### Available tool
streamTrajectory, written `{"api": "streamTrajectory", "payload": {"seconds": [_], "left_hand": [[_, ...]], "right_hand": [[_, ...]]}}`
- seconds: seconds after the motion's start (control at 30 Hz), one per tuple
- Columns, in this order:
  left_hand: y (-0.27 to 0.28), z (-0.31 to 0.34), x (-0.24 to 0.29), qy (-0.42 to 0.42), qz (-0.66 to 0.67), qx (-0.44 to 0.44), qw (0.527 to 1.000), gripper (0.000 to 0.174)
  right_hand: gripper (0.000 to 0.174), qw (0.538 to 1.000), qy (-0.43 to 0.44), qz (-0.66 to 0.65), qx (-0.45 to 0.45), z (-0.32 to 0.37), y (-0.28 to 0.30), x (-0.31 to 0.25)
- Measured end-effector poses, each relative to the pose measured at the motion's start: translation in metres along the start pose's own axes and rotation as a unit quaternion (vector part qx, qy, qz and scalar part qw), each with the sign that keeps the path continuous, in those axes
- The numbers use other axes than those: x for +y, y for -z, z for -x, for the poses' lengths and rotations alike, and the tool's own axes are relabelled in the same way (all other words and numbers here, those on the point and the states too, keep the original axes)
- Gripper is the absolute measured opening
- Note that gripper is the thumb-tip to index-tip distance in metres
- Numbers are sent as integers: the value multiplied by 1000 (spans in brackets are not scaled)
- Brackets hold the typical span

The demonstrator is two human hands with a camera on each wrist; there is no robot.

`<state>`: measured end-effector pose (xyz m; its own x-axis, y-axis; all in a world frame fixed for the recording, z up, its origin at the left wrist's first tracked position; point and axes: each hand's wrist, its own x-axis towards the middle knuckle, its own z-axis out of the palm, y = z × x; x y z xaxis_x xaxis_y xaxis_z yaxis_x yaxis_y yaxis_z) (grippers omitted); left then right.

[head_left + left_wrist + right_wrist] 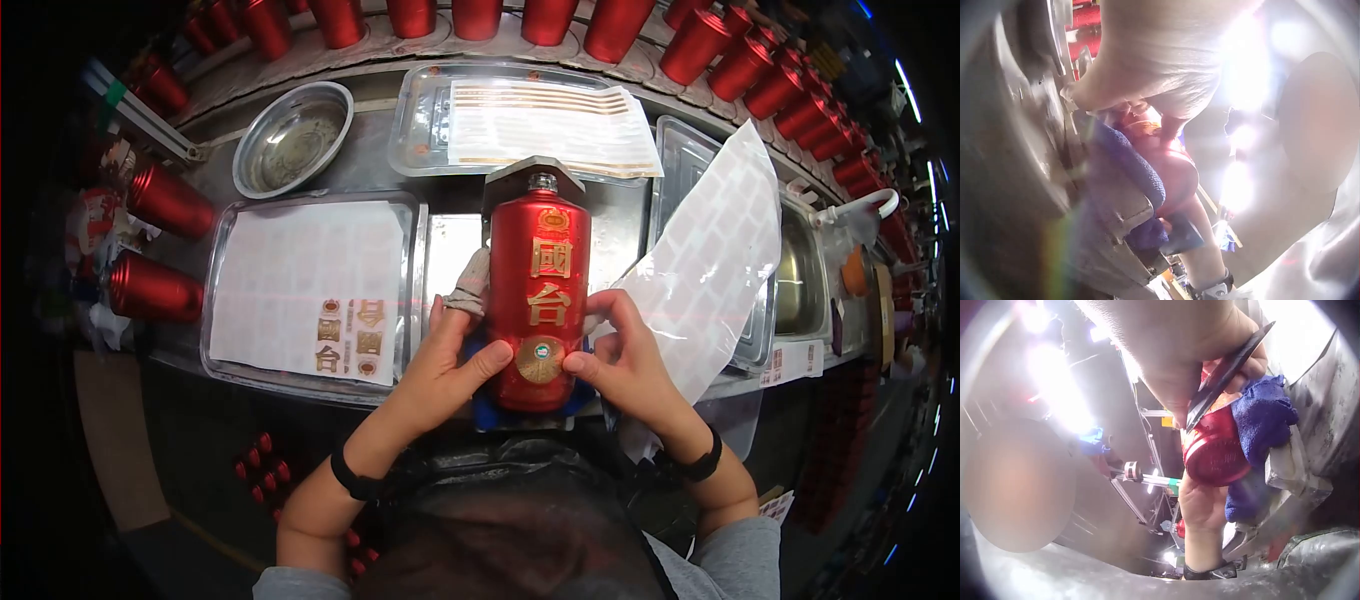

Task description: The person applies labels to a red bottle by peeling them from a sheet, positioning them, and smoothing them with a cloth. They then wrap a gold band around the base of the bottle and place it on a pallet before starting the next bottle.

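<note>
A red bottle (540,300) with raised gold characters and a round gold label (541,361) near its base lies on a dark support, neck pointing away from me. My left hand (455,355) holds its left side, thumb beside the round label and pale coverings (470,285) on some fingers. On the other side my right hand (630,365) has its thumb at the label's right edge and its fingers curled. In the right wrist view that hand grips a dark, flat, blade-like scraper (1225,378) against the bottle. A blue cloth (1263,419) pads the support under the bottle.
To the left, a tray (415,290) bears a label sheet (300,260) with several gold characters left. A metal bowl (293,140) and another tray (405,120) stand behind. At right, a peeled clear sheet (715,260) lies near a sink (800,275). Red bottles (545,20) line the back.
</note>
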<state>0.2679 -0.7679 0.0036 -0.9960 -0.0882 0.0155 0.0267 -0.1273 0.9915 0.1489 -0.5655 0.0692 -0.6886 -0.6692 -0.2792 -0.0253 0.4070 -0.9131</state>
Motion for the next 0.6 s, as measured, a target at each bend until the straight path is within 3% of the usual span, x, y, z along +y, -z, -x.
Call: {"api": "streamTrajectory", "payload": {"seconds": [0.43, 0.57, 0.6], "left_hand": [[0, 5, 12, -1, -43, 12, 999, 84], [-15, 2, 17, -20, 12, 90, 996, 86], [-14, 1, 18, -20, -22, 76, 997, 87]], "right_hand": [[59, 998, -17, -43, -37, -5, 8, 10], [66, 999, 28, -5, -31, -4, 5, 8], [67, 999, 29, 20, -29, -5, 5, 7]]}}
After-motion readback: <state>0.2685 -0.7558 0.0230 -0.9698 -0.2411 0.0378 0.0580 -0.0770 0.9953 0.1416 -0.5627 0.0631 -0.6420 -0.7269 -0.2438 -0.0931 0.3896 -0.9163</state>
